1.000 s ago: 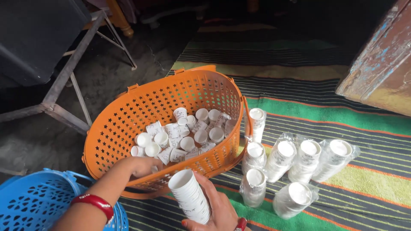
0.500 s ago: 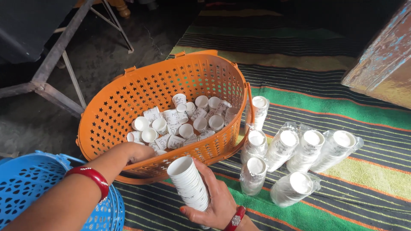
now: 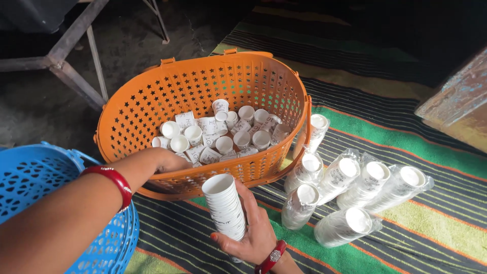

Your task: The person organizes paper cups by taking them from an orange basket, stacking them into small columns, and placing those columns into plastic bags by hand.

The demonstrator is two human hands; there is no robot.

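Observation:
An orange plastic basket point(image 3: 152, 109) with star-shaped holes stands on a striped mat and holds several loose small white paper cups point(image 3: 223, 133). My left hand point(image 3: 170, 161) reaches over the near rim into the basket, among the cups; what its fingers hold is hidden. A red bangle circles that wrist. My right hand point(image 3: 251, 236) is shut on a stack of white paper cups point(image 3: 225, 205), held upright just in front of the basket.
Several cup stacks wrapped in clear plastic point(image 3: 350, 190) lie on the mat to the right of the basket. A blue plastic basket point(image 3: 30, 177) sits at the lower left. Metal frame legs point(image 3: 76, 50) stand behind; a worn wooden piece point(image 3: 456, 99) is at the right.
The view has shifted slightly and drawn closer. My left hand has reached a little further over the basket rim. The stack in my right hand stays in about the same place.

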